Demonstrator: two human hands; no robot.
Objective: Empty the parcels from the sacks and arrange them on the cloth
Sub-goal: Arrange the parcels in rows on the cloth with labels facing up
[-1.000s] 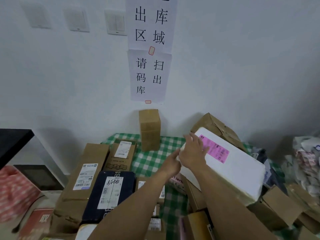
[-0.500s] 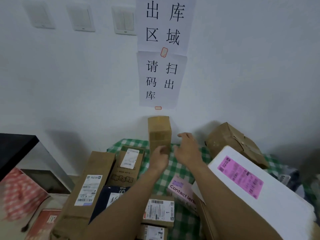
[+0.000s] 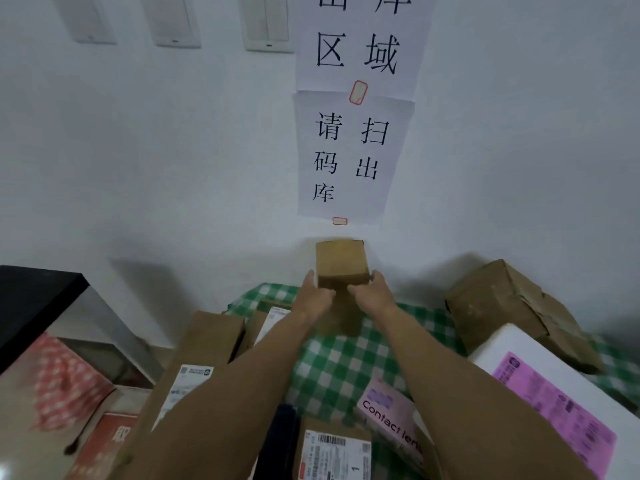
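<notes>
both hands, left hand [image 3: 313,299] and right hand [image 3: 375,296], clasp an upright cardboard box [image 3: 341,263] by the wall on the green checked cloth [image 3: 339,358]; repositioning it among the parcels likely comes next.

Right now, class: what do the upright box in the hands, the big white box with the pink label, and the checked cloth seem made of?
Upright box: plain brown corrugated cardboard by its look, matt, held by left hand and right hand. White box: possibly foam, smooth matt white with rounded edges; uncertain. Checked cloth: woven fabric, green and white gingham, probably cotton or similar.
</notes>
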